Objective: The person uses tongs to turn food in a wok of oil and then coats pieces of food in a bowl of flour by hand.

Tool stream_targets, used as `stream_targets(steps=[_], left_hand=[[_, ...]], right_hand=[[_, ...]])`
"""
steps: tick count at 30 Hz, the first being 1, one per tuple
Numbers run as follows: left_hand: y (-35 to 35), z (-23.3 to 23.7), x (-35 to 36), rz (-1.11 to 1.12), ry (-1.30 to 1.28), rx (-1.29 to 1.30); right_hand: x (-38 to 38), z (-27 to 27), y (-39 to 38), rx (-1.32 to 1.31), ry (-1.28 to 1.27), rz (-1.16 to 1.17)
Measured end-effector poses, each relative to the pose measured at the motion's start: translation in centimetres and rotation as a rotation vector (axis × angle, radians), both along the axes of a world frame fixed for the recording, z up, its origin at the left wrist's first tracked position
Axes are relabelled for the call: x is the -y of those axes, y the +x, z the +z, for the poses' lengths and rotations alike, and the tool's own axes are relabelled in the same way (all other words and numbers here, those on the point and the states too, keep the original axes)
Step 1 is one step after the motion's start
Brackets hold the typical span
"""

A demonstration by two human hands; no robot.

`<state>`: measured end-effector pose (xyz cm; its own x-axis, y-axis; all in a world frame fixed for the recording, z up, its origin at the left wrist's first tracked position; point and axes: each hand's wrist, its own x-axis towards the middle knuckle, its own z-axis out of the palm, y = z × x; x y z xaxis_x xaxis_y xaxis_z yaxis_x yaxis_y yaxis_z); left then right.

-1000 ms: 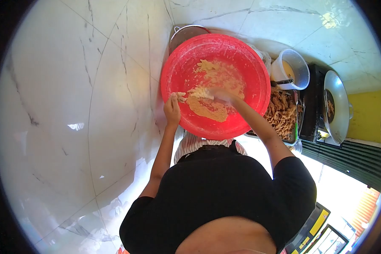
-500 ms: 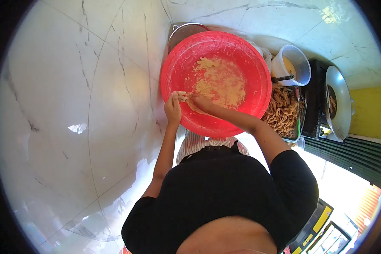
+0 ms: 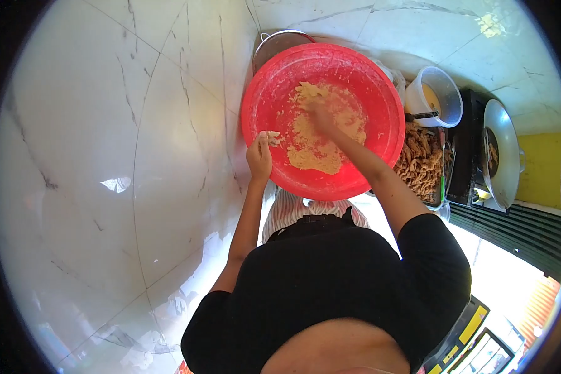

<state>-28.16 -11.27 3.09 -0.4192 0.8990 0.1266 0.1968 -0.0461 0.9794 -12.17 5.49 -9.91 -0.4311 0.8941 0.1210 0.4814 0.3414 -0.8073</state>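
Observation:
A wide red basin (image 3: 260,118) holds loose yellowish flour (image 3: 315,159), clumped in places, with pale dust on its walls. At the basin's left rim, my left hand (image 3: 259,157) is raised with its fingers closed. Pale, flour-coated matter (image 3: 273,138) shows at its fingertips; whether this is a held piece or coated fingers I cannot make out. My right hand (image 3: 319,113) reaches across the basin and is in or just above the flour near the middle. Motion smears its fingers, so their shape is hidden.
Right of the basin, a tray (image 3: 443,187) is heaped with brown fried strips (image 3: 417,165). Beyond it stand a translucent bucket (image 3: 453,103) with yellowish contents and a large metal wok (image 3: 510,149) on a black stove (image 3: 469,118). A marbled tile wall (image 3: 187,124) rises at the left.
My right hand has moved from beside my left hand, up and right, to the middle of the flour. My left hand stays near the left rim. The view has shifted slightly.

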Motion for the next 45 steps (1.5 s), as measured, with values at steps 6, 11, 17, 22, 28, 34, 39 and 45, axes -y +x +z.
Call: stream_targets(steps=[6, 11, 17, 22, 28, 34, 39, 45], left_hand=[[0.3, 0.8, 0.1, 0.005, -0.004, -0.004], [0.3, 0.1, 0.2, 0.013, -0.005, 0.006], [0.8, 0.6, 0.2, 0.061, 0.025, 0.054], [0.9, 1.0, 0.2, 0.029, 0.028, 0.137], [1.8, 0.9, -0.4, -0.058, -0.008, 0.168], [5.0, -1.8, -1.8, -0.129, -0.048, 0.116], [6.5, 0.0, -2.9, -0.256, -0.218, 0.556], [6.2, 1.3, -3.8, -0.286, -0.18, 0.546]], right_hand=[[5.6, -1.4, -1.1, -0.129, -0.049, 0.717], [9.8, 1.5, 4.1, 0.205, -0.099, 0.802], [14.0, 5.8, 3.2, 0.703, -0.434, 0.598], [11.7, 10.5, 1.8, 0.318, -1.024, 0.609], [9.9, 15.1, 3.2, -0.7, -1.469, 0.304], [10.0, 17.3, 3.7, -0.407, -0.622, 0.247], [9.8, 15.3, 4.9, -0.299, -0.327, 0.268], [8.2, 14.8, 6.3, -0.566, -0.381, 0.056]])
